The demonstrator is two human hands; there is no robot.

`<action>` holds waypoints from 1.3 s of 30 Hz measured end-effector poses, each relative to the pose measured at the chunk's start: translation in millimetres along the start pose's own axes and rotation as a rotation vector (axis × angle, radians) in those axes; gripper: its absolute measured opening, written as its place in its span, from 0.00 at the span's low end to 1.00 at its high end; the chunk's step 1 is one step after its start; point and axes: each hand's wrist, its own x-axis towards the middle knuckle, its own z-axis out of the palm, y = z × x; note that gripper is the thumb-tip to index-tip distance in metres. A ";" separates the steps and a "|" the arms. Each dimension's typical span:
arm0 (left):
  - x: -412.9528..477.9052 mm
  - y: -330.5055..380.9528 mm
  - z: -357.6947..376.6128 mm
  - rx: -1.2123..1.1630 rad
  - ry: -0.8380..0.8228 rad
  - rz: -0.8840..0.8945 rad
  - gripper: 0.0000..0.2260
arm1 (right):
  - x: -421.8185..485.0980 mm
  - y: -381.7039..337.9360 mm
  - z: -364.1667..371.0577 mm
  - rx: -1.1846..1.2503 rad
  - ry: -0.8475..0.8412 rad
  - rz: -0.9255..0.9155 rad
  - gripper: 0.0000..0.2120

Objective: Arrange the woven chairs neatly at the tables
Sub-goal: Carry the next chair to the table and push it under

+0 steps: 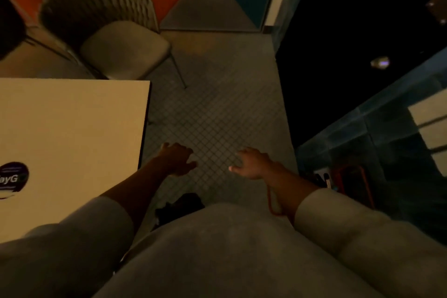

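Woven chair (113,31), well beyond empty hands (177,158) (251,164)

A dark round sticker (13,180) is sitting on the pale table (72,128) at the left edge of the view, showing the white letters "ayG". The frame edge is cutting off its beginning, and blur is making any smaller print on it unreadable.

One woven chair (123,48), one table (72,128) (two hands (177,158) (251,164))
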 end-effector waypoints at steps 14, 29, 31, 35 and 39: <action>143.6 -140.8 -117.7 -0.101 0.048 -0.041 0.34 | 175.9 -33.0 -186.9 -0.097 0.022 -0.043 0.44; 306.7 -269.3 -238.8 -0.127 0.018 -0.148 0.31 | 375.6 -57.2 -367.5 -0.131 -0.005 -0.101 0.42; 329.8 -282.4 -249.6 -0.164 0.018 -0.185 0.31 | 407.7 -53.8 -396.8 -0.164 -0.010 -0.124 0.41; 374.2 -300.4 -289.1 -0.266 -0.011 -0.284 0.31 | 468.8 -47.9 -469.6 -0.235 -0.006 -0.198 0.41; 414.9 -321.0 -325.2 -0.372 0.018 -0.400 0.31 | 521.7 -44.5 -544.5 -0.294 0.001 -0.241 0.40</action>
